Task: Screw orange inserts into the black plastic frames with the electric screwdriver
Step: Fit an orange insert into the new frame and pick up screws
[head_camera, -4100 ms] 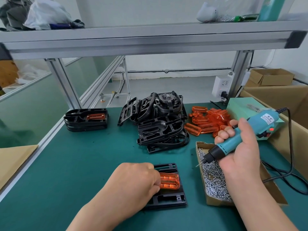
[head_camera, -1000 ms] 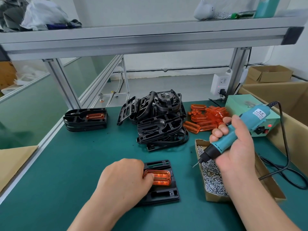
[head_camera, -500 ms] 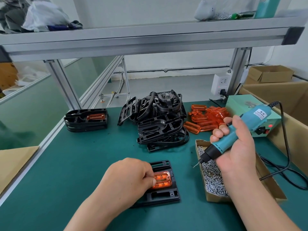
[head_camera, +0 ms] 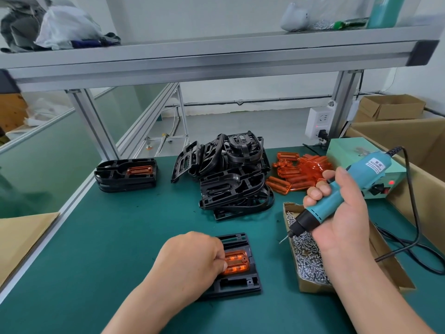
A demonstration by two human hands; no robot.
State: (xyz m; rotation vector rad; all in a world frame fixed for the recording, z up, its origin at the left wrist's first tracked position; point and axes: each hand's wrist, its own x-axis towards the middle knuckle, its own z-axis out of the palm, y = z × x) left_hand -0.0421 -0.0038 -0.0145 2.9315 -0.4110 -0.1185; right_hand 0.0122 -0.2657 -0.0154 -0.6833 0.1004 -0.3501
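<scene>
Our left grip (head_camera: pixel 190 259) is curled, its fingertips pinching the left end of the orange insert (head_camera: pixel 237 262), which sits in the black plastic frame (head_camera: pixel 240 283) lying flat on the green bench (head_camera: pixel 96 237). Our right grip (head_camera: pixel 342 218) wraps round the teal electric screwdriver (head_camera: pixel 370 169), tilted in the air, bit down-left above the cardboard box of screws (head_camera: pixel 310 261). Behind lie a heap of black frames (head_camera: pixel 231 179) and loose orange inserts (head_camera: pixel 298 172).
</scene>
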